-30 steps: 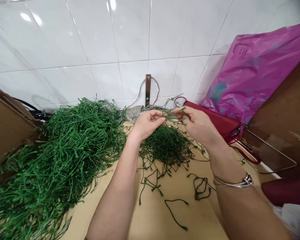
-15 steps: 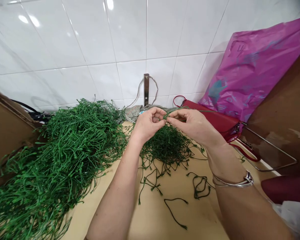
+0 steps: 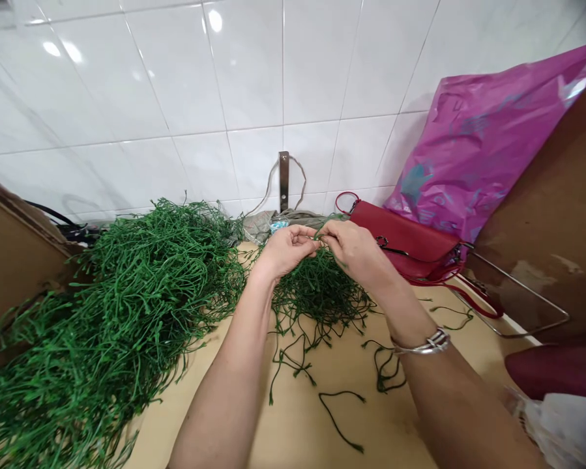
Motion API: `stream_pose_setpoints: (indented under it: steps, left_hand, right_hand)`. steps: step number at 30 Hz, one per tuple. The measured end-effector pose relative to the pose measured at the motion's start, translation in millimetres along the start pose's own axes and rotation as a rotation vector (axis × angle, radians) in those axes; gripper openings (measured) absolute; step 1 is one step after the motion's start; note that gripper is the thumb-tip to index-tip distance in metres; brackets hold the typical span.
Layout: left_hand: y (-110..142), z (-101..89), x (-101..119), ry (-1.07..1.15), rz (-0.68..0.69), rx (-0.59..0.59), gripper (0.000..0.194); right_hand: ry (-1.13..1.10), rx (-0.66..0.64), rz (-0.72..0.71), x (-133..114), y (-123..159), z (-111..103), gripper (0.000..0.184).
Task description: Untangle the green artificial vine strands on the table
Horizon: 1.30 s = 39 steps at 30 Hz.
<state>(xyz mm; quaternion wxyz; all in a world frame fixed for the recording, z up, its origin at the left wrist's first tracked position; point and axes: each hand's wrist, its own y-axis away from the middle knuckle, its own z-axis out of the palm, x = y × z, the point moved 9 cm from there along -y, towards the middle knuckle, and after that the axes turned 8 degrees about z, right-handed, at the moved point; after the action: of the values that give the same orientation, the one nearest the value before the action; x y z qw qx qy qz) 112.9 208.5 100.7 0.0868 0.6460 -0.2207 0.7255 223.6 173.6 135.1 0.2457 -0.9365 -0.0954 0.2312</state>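
My left hand [image 3: 285, 253] and my right hand [image 3: 354, 251] meet at the fingertips, both pinched on a thin green cord [image 3: 318, 236]. Most of that cord is hidden by the fingers. Just below them lies a dark green heap of cords [image 3: 317, 296] with knotted, frayed ends. A much larger, brighter green pile of cords [image 3: 160, 280] spreads to the left of my left arm. Single loose cords [image 3: 339, 420] lie on the tabletop [image 3: 293, 443] between my forearms.
White tiles [image 3: 253, 65] rise behind the table, with a metal bracket [image 3: 283, 182] against them. On the right are a red handbag [image 3: 414, 238], a pink plastic bag [image 3: 473, 150] and a bent metal rod [image 3: 522, 286]. A cardboard box [image 3: 19, 260] stands at left.
My right hand has turned over, its back now facing up more, and its forearm has swung left. Some cord strands now lie by the handbag on the right. The view has shifted slightly.
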Motion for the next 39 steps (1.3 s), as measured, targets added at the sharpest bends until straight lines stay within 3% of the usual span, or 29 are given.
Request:
stream_pose_setpoints:
  steps: [4, 9, 12, 14, 19, 22, 24, 30, 35, 39]
  left_hand:
    - [1, -2.8, -11, 0.055, -0.061, -0.021, 0.024]
    - [1, -5.4, -8, 0.045, -0.038, 0.008, 0.024]
    - [-1, -7.3, 0, 0.108, 0.017, 0.054, 0.016]
    - [0, -11.4, 6, 0.143, 0.067, 0.099, 0.015]
    - [2, -18.2, 20, 0.036, 0.167, 0.12, 0.017]
    - [2, -17.4, 22, 0.022, 0.183, 0.105, 0.021]
    - [2, -16.0, 22, 0.048, 0.178, 0.097, 0.027]
    - [0, -16.7, 22, 0.063, 0.188, 0.096, 0.033]
    - [1, -18.8, 19, 0.154, 0.163, 0.149, 0.025]
    - [1, -16.5, 16, 0.25, 0.119, 0.173, 0.017]
  right_hand:
    - [0.023, 0.08, 0.086, 15, -6, 11, 0.021]
    - [0.025, 0.187, 0.168, 40, -5, -22, 0.023]
    - [0.002, 0.132, 0.214, 47, -6, -32, 0.026]
    - [-0.102, 0.066, 0.227, 43, -6, -31, 0.028]
    - [-0.629, -0.051, 0.27, 18, -1, -26, 0.04]
    - [-0.664, -0.233, 0.228, -7, 3, -15, 0.033]
    - [-0.628, -0.28, 0.228, -16, 5, -10, 0.03]
    - [-0.439, -0.167, 0.274, -11, 4, -6, 0.017]
    - [-0.604, -0.151, 0.284, -5, 4, 7, 0.01]
    - [-0.519, -0.073, 0.269, -8, 3, 4, 0.016]
